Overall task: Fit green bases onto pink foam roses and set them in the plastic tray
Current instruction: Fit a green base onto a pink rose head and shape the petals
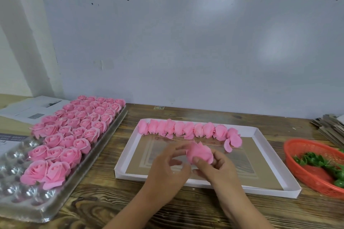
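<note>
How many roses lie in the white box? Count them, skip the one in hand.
10 roses, side by side in one row along the box's far wall, from the leftmost to the rightmost, whose petals splay. They overlap, so one may be hidden.

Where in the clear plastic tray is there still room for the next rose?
The near-left cups of the clear plastic tray are bare, bordered by the finished pink foam roses, which crowd the far and right rows.

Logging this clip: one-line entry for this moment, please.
right hand: holds rose | left hand: at rose, grip unclear | tray: part filled | bases: in basket
</note>
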